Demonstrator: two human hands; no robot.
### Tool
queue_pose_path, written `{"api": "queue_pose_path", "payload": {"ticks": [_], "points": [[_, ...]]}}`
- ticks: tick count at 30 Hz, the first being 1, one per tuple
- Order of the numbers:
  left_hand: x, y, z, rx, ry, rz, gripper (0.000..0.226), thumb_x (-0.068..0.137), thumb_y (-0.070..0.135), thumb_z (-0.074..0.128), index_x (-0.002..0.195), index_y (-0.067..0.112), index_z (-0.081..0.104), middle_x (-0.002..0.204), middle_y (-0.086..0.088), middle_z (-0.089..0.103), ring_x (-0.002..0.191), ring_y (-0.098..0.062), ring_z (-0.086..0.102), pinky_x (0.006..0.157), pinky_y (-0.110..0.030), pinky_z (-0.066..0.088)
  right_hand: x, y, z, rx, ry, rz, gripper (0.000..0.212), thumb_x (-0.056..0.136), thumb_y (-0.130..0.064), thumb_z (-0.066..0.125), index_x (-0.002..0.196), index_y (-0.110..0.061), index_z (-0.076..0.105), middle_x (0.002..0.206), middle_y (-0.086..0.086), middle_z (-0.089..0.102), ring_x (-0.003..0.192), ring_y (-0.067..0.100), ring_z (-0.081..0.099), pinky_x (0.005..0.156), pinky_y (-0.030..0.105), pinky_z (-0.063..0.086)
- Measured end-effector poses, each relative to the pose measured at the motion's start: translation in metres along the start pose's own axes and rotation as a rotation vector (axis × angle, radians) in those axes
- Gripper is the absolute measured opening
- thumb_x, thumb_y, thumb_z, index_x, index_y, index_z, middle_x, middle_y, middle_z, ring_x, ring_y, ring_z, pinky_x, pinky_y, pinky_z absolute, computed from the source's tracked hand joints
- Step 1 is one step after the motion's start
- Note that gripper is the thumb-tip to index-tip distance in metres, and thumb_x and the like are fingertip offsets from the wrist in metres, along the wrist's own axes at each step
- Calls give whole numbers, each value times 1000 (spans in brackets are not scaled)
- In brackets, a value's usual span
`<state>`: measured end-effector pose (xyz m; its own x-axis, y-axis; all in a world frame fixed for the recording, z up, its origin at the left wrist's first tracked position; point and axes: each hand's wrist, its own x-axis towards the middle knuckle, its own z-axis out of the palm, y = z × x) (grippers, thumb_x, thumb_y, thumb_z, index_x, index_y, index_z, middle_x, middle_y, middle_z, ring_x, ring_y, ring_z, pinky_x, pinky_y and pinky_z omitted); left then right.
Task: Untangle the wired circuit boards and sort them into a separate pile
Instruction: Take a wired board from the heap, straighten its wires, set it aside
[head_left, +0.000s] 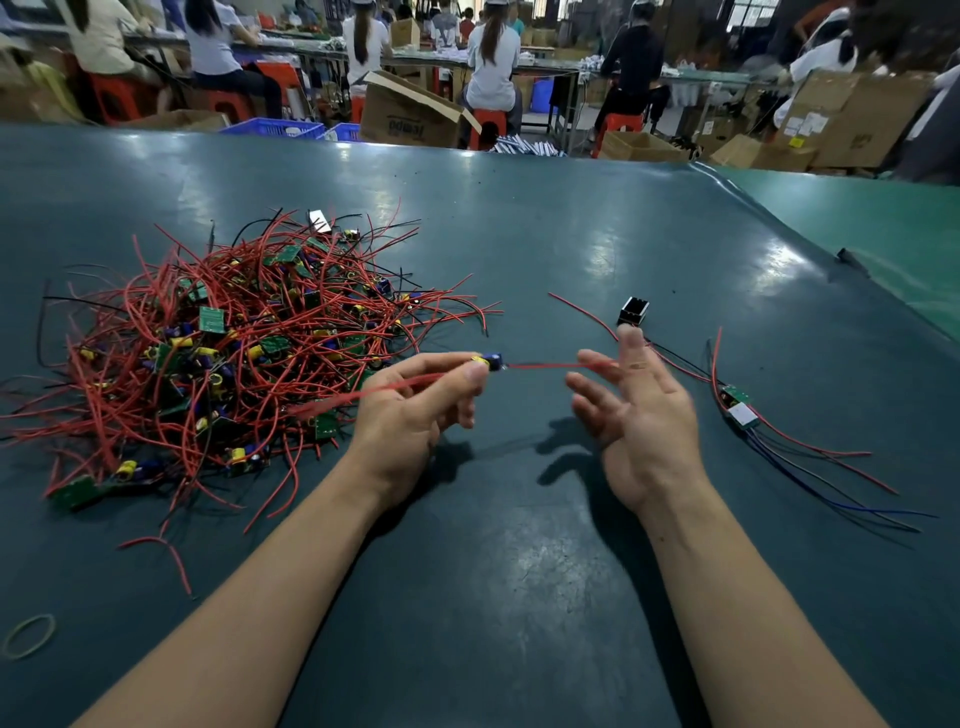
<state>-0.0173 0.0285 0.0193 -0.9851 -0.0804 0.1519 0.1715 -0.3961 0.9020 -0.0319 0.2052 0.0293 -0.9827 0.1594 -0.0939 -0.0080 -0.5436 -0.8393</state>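
Progress is slight. One board (737, 402) lies sorted near the bench's (519, 571) right edge, its wires trailing toward the near side — the tangle (208, 343) toward the left edge looks barely reduced, dozens of boards knotted in red wire. My left hand (410, 415) pinches a board (491, 361) lifted above the bench middle, beside the tangle. Its red lead (545, 366) runs to my right hand (639, 415), fingers spread and relaxed, the lead merely brushing them. A black part (634, 310) sits just beyond. Nearly everything remains.
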Motion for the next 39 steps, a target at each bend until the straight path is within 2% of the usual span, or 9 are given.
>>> {"api": "queue_pose_path", "payload": {"ticks": [4, 8, 13, 17, 23, 25, 28, 32, 39], "points": [[-1, 3, 2, -117, 29, -64, 11, 71, 11, 69, 81, 9, 74, 65, -4, 65, 49, -11, 55, 41, -11, 40, -15, 14, 10, -190, -371, 318, 57, 65, -40, 69, 112, -13, 54, 109, 14, 68, 69, 23, 73, 46, 23, 53], [-5, 1, 4, 18, -133, -73, 11, 71, 14, 70, 77, 11, 78, 66, -1, 69, 52, -8, 59, 46, -14, 44, -18, 28, 11, -313, -486, 117, 43, 73, -34, 73, 112, -15, 66, 89, 8, 71, 61, 16, 65, 44, 26, 51], [-2, -1, 3, 27, -135, -117, 14, 71, 21, 71, 79, 11, 77, 66, -7, 60, 53, -10, 51, 48, -17, 42, -17, 27, 8, -488, -408, -132, 18, 79, -38, 71, 87, -23, 77, 75, -2, 71, 53, 14, 60, 43, 26, 50], [-1, 0, 5, -21, -119, -152, 37, 75, 18, 67, 108, 1, 67, 68, -6, 63, 53, -12, 51, 50, -18, 45, -17, 26, 7, -627, -302, -327, 17, 90, -31, 69, 80, -18, 74, 67, 0, 67, 50, 18, 60, 43, 28, 47], [1, 1, 2, -30, -68, -196, 44, 73, 29, 65, 107, 1, 65, 72, -9, 65, 55, -13, 54, 52, -22, 47, -1, 4, 0, 8, 281, -233, 18, 92, -22, 67, 82, -9, 60, 74, 6, 63, 52, 14, 64, 43, 22, 50], [2, 2, 1, -24, -67, -204, 43, 74, 27, 63, 108, 0, 65, 72, -10, 65, 55, -14, 54, 53, -22, 47, 2, 0, -6, 297, 354, -88, 24, 90, -19, 70, 97, 0, 58, 91, 13, 64, 64, 16, 70, 61, 24, 60], [2, 2, 1, -19, -52, -181, 39, 74, 25, 62, 103, 0, 67, 70, -9, 64, 55, -14, 54, 53, -22, 46, 5, 3, -12, 309, 340, 16, 37, 92, -21, 68, 113, 6, 55, 99, 16, 66, 80, 19, 71, 69, 24, 60], [-1, 1, -2, 72, 26, -58, 19, 83, 15, 63, 94, 1, 70, 65, -7, 64, 52, -15, 53, 50, -24, 44, 9, 4, -13, 264, 341, -2, 18, 95, -18, 63, 96, -1, 58, 89, 13, 64, 76, 20, 70, 62, 24, 58], [-8, 4, -20, 1136, 374, 687, 9, 87, 13, 64, 86, 9, 72, 78, -3, 69, 70, -21, 60, 69, -34, 48, 17, -2, -21, 135, 543, -136, 12, 96, -6, 53, 87, -13, 52, 93, 6, 54, 86, 25, 63, 65, 27, 55]]}}
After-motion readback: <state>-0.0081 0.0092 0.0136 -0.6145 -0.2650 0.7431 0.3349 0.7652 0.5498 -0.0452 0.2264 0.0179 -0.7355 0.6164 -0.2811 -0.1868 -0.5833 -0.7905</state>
